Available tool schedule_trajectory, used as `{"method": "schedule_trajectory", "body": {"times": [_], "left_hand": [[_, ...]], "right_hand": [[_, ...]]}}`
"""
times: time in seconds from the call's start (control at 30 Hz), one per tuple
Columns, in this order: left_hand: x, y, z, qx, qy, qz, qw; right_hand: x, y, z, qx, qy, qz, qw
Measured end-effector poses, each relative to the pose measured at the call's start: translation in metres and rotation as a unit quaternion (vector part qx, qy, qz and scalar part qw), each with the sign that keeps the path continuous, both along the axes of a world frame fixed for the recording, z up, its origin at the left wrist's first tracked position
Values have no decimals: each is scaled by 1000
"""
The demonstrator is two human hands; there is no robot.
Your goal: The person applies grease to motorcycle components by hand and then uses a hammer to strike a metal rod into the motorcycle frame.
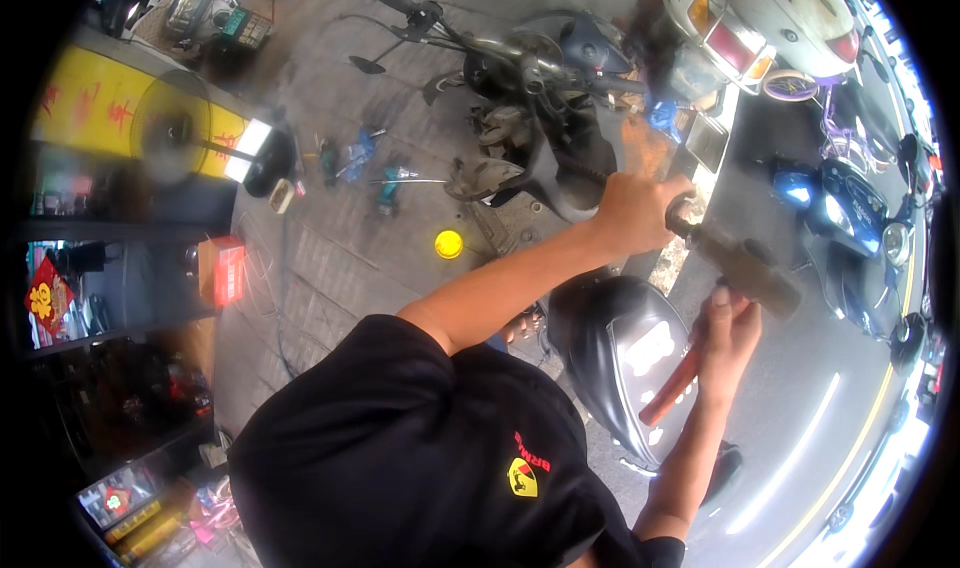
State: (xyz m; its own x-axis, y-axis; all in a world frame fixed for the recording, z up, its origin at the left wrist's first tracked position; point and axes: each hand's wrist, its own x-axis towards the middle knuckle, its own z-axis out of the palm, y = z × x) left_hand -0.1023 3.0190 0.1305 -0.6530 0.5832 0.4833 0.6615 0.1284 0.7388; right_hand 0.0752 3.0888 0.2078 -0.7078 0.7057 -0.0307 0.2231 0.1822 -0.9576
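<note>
My right hand (727, 336) is closed around the reddish-orange handle of a hammer (752, 270). The heavy grey head lies just above that hand, close to my left hand. My left hand (640, 213) is closed at the end of my outstretched arm, gripping a dark, rounded piece (681, 211). That piece meets or overlaps one end of the hammer head; I cannot tell whether they touch. Most of it is hidden by my fingers. Below my hands is a black scooter seat (600, 323) with white patches.
A partly stripped scooter (540, 98) stands ahead of me. On the pavement lie a yellow round lid (449, 244), a teal tool (390, 190) and a blue rag (358, 155). Leftward are a fan (175, 128) and a red box (225, 270). A blue scooter (845, 198) is in the road.
</note>
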Motion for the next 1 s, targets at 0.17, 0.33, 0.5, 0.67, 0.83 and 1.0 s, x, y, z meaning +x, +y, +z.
{"method": "schedule_trajectory", "body": {"times": [0.17,0.33,0.5,0.67,0.83,1.0], "left_hand": [[7,1,3,27,-13,-24,999],[6,-16,-4,-7,-7,-20,1000],[-2,-13,-5,-21,17,-54,998],[13,-28,5,-20,37,-164,986],[-5,-25,-6,-30,60,-182,981],[-3,-21,-17,2,90,-135,987]], "right_hand": [[28,18,79,105,234,-69,964],[-7,-4,5,173,-116,10,978],[21,1,-5,48,-23,-96,994],[39,-2,-11,9,8,-51,999],[39,-11,-17,-18,21,-33,999],[34,-22,-20,32,51,-34,998]]}}
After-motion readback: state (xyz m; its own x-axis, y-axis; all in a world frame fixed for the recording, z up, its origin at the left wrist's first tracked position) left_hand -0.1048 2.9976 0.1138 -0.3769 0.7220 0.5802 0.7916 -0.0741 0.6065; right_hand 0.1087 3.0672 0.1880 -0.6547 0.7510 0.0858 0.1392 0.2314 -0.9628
